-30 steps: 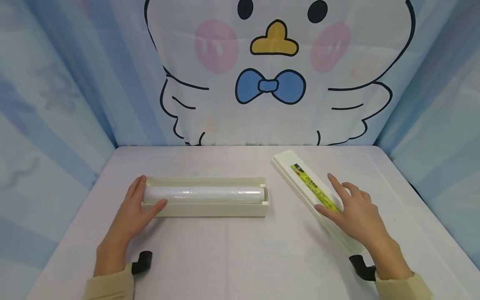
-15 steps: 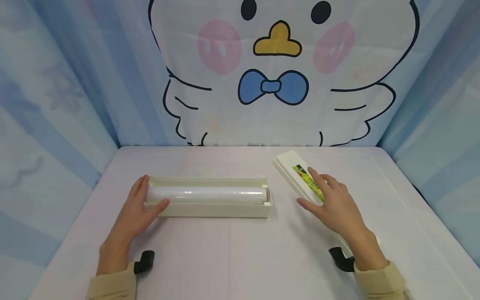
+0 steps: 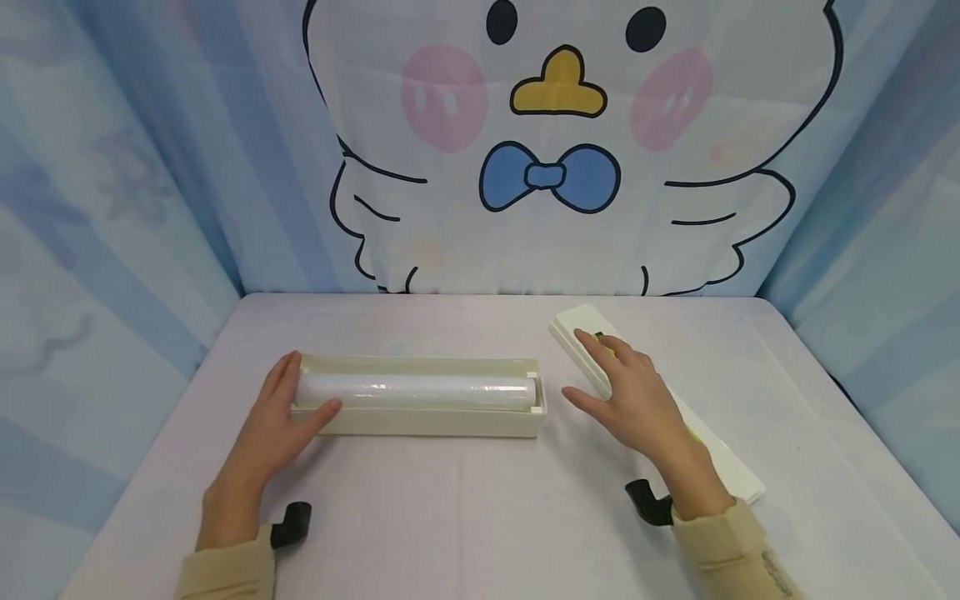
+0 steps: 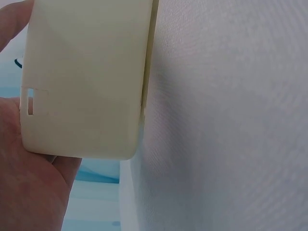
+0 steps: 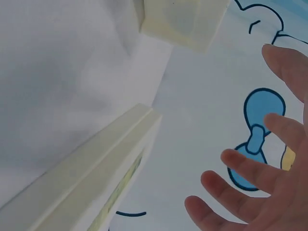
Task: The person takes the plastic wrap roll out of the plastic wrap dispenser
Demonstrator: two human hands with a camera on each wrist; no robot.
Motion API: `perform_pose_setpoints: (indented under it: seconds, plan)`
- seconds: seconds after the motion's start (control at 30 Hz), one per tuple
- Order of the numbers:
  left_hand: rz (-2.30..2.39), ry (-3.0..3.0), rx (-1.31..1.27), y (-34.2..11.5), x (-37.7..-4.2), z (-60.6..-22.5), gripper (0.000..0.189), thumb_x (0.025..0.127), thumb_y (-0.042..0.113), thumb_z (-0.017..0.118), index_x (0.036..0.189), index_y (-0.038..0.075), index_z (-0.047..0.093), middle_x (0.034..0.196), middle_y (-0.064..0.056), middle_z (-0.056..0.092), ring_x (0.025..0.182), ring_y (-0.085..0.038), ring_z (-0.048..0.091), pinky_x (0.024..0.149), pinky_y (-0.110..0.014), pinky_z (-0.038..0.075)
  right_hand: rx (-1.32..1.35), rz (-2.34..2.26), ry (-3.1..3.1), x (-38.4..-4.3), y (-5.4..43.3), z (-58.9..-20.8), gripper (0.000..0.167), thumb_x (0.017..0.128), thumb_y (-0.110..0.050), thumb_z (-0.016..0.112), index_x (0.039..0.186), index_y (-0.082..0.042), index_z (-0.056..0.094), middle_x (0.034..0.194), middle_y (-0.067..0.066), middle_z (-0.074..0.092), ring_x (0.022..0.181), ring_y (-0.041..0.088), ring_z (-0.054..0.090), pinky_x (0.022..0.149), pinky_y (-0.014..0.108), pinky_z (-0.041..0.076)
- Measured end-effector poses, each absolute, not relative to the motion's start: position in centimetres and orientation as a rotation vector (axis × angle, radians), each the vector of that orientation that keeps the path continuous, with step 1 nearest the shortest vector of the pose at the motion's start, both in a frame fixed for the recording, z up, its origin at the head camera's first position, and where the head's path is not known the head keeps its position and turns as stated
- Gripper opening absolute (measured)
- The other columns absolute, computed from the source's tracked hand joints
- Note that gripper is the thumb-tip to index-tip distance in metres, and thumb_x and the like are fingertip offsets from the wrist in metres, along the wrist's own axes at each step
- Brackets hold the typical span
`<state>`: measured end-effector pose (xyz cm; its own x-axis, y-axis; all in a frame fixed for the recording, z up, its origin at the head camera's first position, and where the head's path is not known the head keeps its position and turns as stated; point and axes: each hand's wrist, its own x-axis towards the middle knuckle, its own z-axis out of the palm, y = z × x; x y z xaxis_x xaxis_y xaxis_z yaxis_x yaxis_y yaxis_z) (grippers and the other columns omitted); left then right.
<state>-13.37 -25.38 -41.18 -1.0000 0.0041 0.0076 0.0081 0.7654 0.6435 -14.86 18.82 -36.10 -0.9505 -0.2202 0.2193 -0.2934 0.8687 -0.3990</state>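
A cream plastic wrap dispenser box (image 3: 442, 423) lies lidless on the table, with a roll of clear plastic wrap (image 3: 420, 388) inside it. My left hand (image 3: 272, 429) grips the box's left end, thumb at the front and fingers at the back. In the left wrist view the palm (image 4: 31, 187) lies beside the box's end wall (image 4: 86, 82). Over the detached lid (image 3: 720, 458) hovers my right hand (image 3: 637, 400), fingers spread and holding nothing. It covers most of the lid's yellow-green label. The right wrist view shows the lid (image 5: 91, 168) apart from the fingers.
The white table (image 3: 480, 517) ends at a patterned curtain (image 3: 547, 242) behind it. More curtain hangs at both sides. A black piece (image 3: 291, 525) sticks out at my left cuff, and a similar one (image 3: 648, 502) at my right cuff.
My right hand has moved left and slightly forward above the lid, toward the box. The left hand keeps its grip, and both box and lid stay in place.
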Motion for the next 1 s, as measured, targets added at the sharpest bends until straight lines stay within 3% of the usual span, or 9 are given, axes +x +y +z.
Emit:
perform_pose_setpoints:
  seconds: [0.5,1.0]
  plan:
    - [-1.061,-2.945,0.001,-25.6,-13.5,-41.5,0.105,0.095,0.057,0.062,0.161,0.002,0.002,0.166,-0.024,0.002,0.145,-0.052,0.015,0.109,-0.072,0.021,0.534,0.625,-2.886,-16.9,15.4,-36.5,0.070,0.091,-0.034,0.076,0.153,-0.019,0.047,0.146,0.021,0.048,0.129,0.044,0.047,0.100,0.061,0.044]
    - [-1.085,-2.925,-0.023,-25.6,-13.6,-41.3,0.104,0.095,0.055,0.064,0.161,0.000,0.004,0.165,-0.024,0.004,0.147,-0.049,0.014,0.111,-0.069,0.020,0.814,0.554,-2.808,-17.5,12.4,-36.7,0.059,0.089,-0.031,0.079,0.143,-0.016,0.059,0.126,0.013,0.061,0.113,0.038,0.057,0.094,0.052,0.047]
